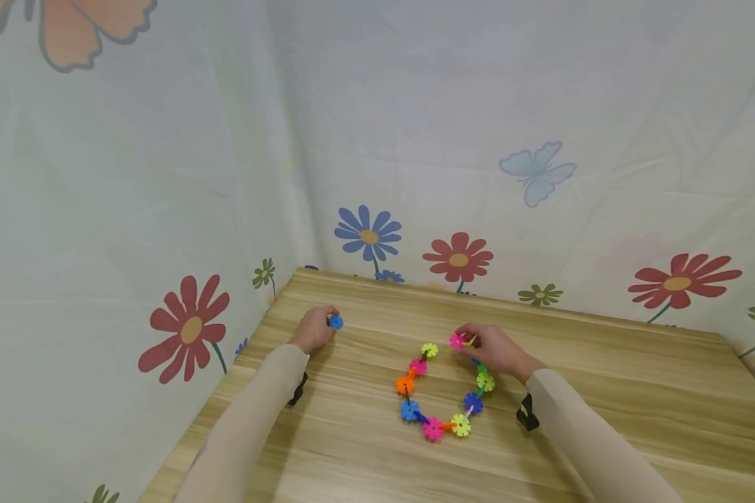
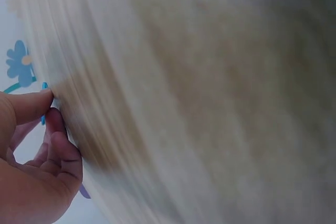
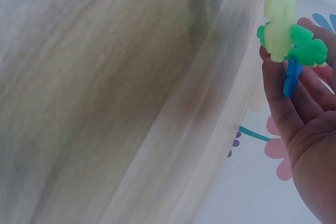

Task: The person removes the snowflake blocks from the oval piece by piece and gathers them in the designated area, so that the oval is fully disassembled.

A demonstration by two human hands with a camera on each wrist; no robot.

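Between thumb and fingers, my left hand [image 1: 314,330] pinches a single blue notched plastic disc [image 1: 335,322] over the back left of the table. That blue disc [image 2: 44,86] shows as a thin edge in the left wrist view. My right hand [image 1: 493,349] holds one end of a chain of interlocked notched discs, by a pink disc [image 1: 457,341]. Green [image 3: 307,51], yellow and blue discs appear by its fingers in the right wrist view. The chain curves on the table in an open loop; its other end is a yellow disc [image 1: 430,350].
The wooden table [image 1: 352,454] has its back edge against a white curtain [image 1: 415,126] printed with flowers and butterflies. Another curtain side runs along the left edge. A dark wrist strap [image 1: 527,413] hangs below the right sleeve.
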